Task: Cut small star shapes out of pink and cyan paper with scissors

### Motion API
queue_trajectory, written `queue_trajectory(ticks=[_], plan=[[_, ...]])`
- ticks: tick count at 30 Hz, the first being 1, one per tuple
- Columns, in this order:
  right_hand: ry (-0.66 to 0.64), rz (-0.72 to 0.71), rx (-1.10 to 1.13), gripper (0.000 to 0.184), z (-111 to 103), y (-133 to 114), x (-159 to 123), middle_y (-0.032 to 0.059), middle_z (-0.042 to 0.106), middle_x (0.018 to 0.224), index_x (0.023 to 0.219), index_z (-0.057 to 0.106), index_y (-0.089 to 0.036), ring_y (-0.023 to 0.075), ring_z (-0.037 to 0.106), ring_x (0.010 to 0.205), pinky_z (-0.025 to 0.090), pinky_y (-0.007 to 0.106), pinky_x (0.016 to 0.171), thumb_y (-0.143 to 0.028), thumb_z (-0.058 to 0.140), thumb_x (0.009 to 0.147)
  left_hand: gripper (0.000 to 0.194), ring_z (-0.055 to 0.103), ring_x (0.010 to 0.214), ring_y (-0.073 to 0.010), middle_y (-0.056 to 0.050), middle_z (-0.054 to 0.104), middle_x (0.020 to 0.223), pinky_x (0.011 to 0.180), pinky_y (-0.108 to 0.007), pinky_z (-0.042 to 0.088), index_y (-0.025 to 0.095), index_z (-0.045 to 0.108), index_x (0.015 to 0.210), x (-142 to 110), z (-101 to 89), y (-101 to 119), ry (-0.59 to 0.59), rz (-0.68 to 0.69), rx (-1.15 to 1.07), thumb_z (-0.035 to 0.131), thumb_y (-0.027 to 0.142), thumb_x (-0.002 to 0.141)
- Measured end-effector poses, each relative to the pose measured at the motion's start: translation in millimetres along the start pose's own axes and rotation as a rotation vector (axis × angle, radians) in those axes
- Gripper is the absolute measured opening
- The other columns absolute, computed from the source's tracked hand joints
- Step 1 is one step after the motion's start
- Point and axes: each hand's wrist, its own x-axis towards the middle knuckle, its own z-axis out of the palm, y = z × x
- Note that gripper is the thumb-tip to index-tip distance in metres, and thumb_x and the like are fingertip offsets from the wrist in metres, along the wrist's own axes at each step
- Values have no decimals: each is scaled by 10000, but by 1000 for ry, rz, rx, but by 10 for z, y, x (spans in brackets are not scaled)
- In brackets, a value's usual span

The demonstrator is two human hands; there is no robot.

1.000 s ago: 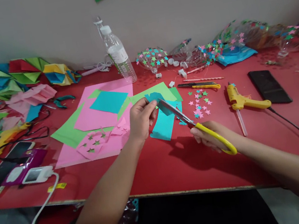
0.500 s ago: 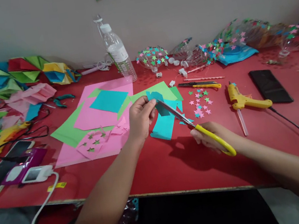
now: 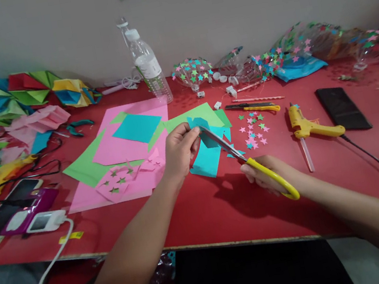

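My left hand (image 3: 184, 149) pinches a small piece of blue paper (image 3: 212, 139) between thumb and fingers, above the table. Yellow-handled scissors (image 3: 267, 173) are in my right hand (image 3: 263, 175), their blades reaching up and left to the blue paper, close to my left fingertips. Below the held piece lies a larger blue paper scrap (image 3: 207, 162) with cut edges. Small paper stars (image 3: 254, 131) in pink, green and blue are scattered right of the blades. Pink sheets (image 3: 128, 148) and green sheets (image 3: 85, 163) lie left of my left hand.
A yellow glue gun (image 3: 314, 130) and a black phone (image 3: 343, 107) lie at the right. A cutter knife (image 3: 255, 107) rests behind the stars. Plastic bottles (image 3: 150, 70) stand by the wall. A power strip with a white charger (image 3: 45, 220) and folded-paper shapes (image 3: 19, 91) are at the left.
Little differs. My left hand and the blue paper have shifted very slightly to the right; the scissors stay at the paper in my right hand.
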Motion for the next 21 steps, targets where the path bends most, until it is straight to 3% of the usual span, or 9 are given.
queue_trajectory(ticks=[11,21], plan=[[13,-65,-63,449,-16,7,13,-74,378,436,635,452,-194,46,355,323,266,185,310,-574,583,837,202,356,340,-44,60,450,432,321,-187,211,187,526,618,17,-37,21,-1,-5,10,600,269,787],[-32,-54,14,505,-33,-58,-19,-81,381,404,668,478,-193,60,370,311,306,195,333,-673,540,811,228,360,340,-41,63,465,445,321,-193,213,192,512,616,-13,6,-7,-8,-39,-36,625,296,784]])
